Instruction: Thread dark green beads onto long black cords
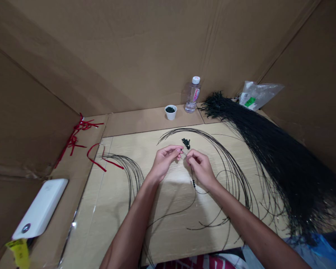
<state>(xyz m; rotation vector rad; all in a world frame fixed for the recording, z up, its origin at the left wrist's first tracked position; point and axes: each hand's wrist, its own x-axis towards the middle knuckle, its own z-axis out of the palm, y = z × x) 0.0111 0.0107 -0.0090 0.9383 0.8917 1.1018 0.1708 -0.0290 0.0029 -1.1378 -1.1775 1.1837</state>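
My left hand [167, 160] is closed in a pinch, with a small dark bead [182, 150] at its fingertips. Just to the right, my right hand [201, 167] pinches a thin black cord [184, 153] whose end reaches toward that bead. Whether the cord passes through it is too small to tell. Below my right hand the cord hangs down with several dark beads [194, 184] strung on it, then curves off over the table. A little pile of loose dark green beads [186, 143] lies on the table just beyond my hands.
Behind stand a white cup [171, 115] of beads and a bottle [192, 98]. A thick bundle of black cords [264, 149] fills the right side, beside a plastic bag [259, 95]. Cut cords [134, 168] and red ribbons [90, 151] lie left, near a white power bank [42, 209]. Cardboard walls [145, 56] surround the table.
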